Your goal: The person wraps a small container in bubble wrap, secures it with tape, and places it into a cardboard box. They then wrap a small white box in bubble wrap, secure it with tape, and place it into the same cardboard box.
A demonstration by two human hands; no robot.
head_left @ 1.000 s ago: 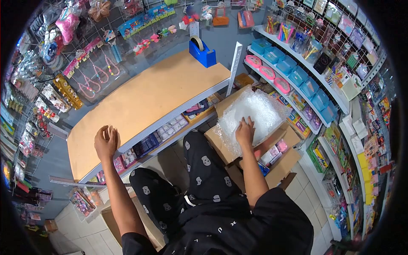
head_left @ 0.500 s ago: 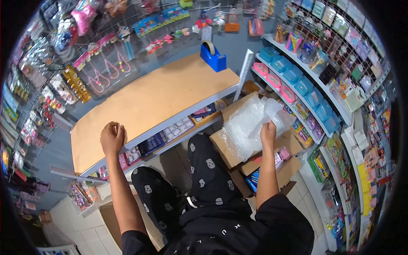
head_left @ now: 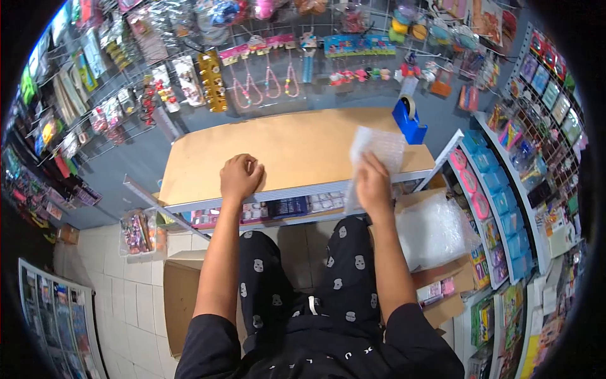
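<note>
In the head view, my right hand (head_left: 374,186) grips a small translucent sheet of bubble wrap (head_left: 386,144) over the right part of the wooden tabletop (head_left: 297,142). One end of the sheet hangs below the table's front edge. My left hand (head_left: 242,178) rests at the front of the tabletop, its fingers curled in and nothing visible in them. Beyond the sheet, a blue tape dispenser (head_left: 410,121) with a roll of tape stands at the table's back right corner. More bubble wrap (head_left: 439,234) lies over a cardboard box at lower right.
Under the tabletop runs a shelf of packaged goods (head_left: 290,207). An open cardboard box (head_left: 180,303) stands on the floor to my left, near a clear plastic bin (head_left: 140,234). Shelves with blue cases (head_left: 499,183) rise on the right. Packaged trinkets hang along the wall.
My right hand has moved left from the box to the tabletop, bringing the bubble wrap sheet with it. The view has turned right; my left hand remains on the table.
</note>
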